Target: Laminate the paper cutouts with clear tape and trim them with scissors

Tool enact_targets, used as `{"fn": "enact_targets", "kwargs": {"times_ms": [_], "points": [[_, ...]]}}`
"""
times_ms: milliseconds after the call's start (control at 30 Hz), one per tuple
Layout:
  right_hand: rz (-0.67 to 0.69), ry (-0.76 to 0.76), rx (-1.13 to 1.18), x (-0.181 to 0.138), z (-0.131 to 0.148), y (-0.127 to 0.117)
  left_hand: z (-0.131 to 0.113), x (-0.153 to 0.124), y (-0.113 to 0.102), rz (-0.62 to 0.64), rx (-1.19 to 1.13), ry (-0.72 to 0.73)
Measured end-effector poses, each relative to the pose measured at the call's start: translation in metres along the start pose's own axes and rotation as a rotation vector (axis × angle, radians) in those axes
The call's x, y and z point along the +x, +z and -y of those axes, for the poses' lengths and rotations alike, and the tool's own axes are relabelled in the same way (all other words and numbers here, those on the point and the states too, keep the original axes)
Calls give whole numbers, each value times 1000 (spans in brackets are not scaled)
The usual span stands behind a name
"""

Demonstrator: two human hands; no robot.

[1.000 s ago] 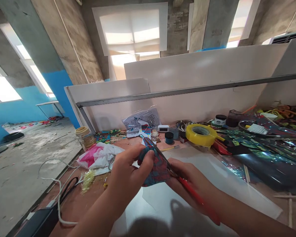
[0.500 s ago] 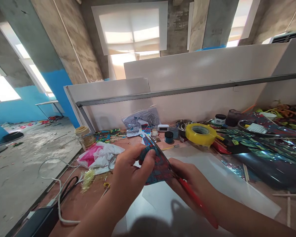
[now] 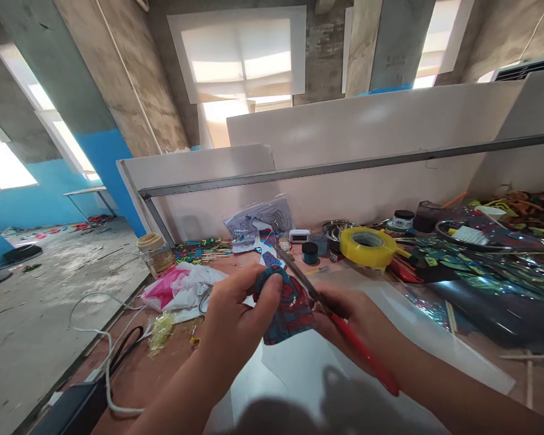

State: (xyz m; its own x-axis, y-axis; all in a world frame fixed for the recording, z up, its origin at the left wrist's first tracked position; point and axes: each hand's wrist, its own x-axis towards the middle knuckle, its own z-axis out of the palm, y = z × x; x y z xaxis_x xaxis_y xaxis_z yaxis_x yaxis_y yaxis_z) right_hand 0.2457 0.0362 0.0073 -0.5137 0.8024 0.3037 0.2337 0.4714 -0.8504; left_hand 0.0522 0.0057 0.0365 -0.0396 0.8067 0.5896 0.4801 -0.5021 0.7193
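"Teal-and-red patterned, glossy flexible piece (image 3: 290, 314): who has it, and where?"

"Pinched between thumb and fingers of the left hand (image 3: 240, 308), mid-view, above the pale translucent sheet (image 3: 390, 302). The right hand (image 3: 358, 314) has its grip closed around the red-handled metal scissors (image 3: 367, 359), blades pointing to eleven o'clock beside the piece's right side."

"What could go wrong?"

"I'd judge the left thumb near enough to be nicked if the piece slipped or twisted. Its unsupported lower edge might also flex, making a cut wander."

"And the pose?"

"Forearms reach in from seven and four o'clock, left thumb uppermost."

"Farther out?"

"Yellow ring-shaped tape roll (image 3: 367, 257) at one; crumpled pink-and-white plastic bag (image 3: 194, 284) on the reddish-brown counter (image 3: 138, 380) at ten."
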Motion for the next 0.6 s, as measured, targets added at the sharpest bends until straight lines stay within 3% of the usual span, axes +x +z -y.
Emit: {"fn": "enact_targets", "kwargs": {"times_ms": [367,467,600], "points": [[-155,-39,207,-6,11,-14,4,2,6,121,-75,51],[-146,-26,238,-4,14,-11,4,2,9,154,-104,17],[-258,-13,288,-3,19,-11,8,5,6,263,-253,-54]]}}
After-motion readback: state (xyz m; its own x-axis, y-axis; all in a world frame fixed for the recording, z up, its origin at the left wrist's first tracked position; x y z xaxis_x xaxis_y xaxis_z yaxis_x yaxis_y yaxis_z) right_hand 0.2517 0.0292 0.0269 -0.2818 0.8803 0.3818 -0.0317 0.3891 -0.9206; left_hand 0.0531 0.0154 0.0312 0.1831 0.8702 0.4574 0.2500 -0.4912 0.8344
